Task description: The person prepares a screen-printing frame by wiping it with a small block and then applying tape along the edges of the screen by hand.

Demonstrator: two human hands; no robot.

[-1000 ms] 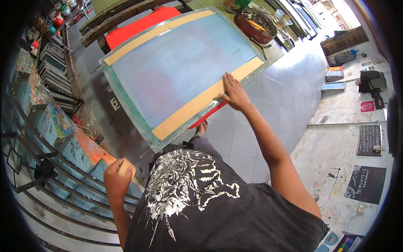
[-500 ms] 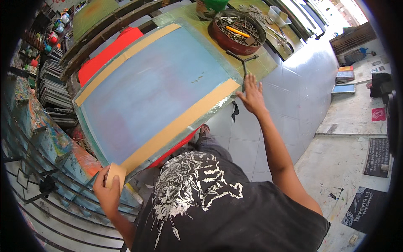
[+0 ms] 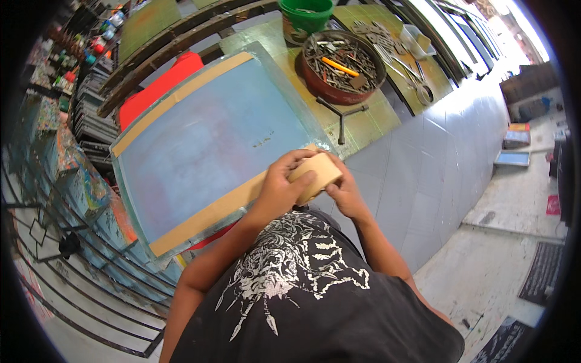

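tape roll (image 3: 322, 174): at screen's (image 3: 200, 139) near edge, right end
grip: left hand (image 3: 282, 185) clasps it, right hand (image 3: 348, 193) on its side
handling: probably light, firm, tacky-edged; best held by flat faces

Right of the screen (image 3: 193, 145), a wrench (image 3: 342, 121) lies before a tub (image 3: 345, 97).

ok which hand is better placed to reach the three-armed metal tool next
Probably the right hand: it is nearer the three-armed metal tool, at the right side of the tape roll, while the left hand grips the roll from farther off.
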